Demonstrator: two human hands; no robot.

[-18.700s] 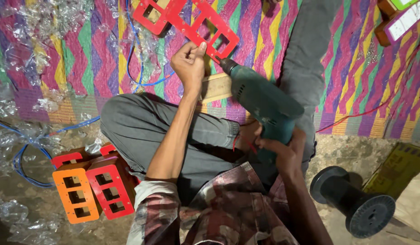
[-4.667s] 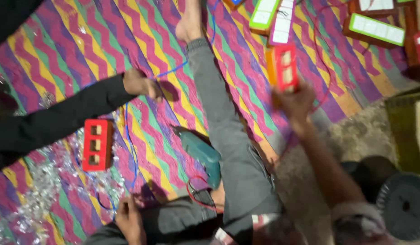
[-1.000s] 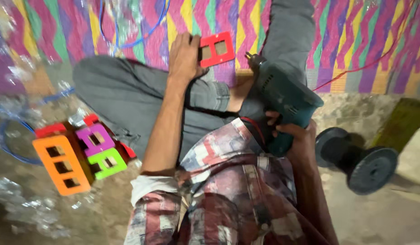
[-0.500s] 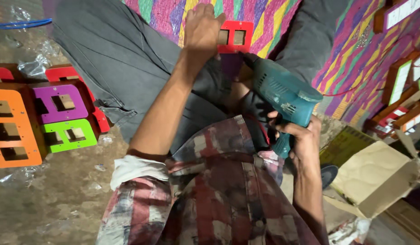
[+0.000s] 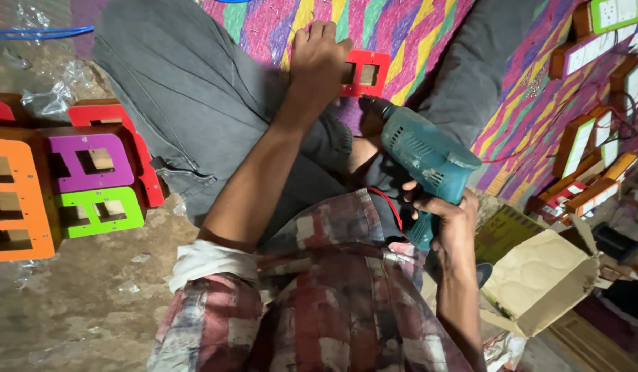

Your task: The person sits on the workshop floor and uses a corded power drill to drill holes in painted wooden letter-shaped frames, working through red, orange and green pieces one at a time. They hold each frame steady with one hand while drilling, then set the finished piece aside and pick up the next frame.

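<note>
My left hand [image 5: 317, 60] presses down on a red plastic plate with two square cut-outs [image 5: 366, 72], which lies on the striped mat between my legs. A teal electric drill [image 5: 425, 157] is gripped by my right hand [image 5: 448, 222]. Its nose points up at the lower edge of the red plate. My grey-trousered legs [image 5: 188, 89] spread to both sides of the plate.
Orange, purple, green and red plates on wooden boxes [image 5: 78, 182] are stacked at the left on the bare floor. Several wooden switch boards [image 5: 594, 148] lie at the right on the mat [image 5: 402, 27]. An open cardboard box [image 5: 546, 279] sits at the lower right. Blue cable [image 5: 36, 32] runs at the top left.
The view has shifted left and closer. My left hand stays on the red plate and the drill's nose has come nearer to the plate's edge.
</note>
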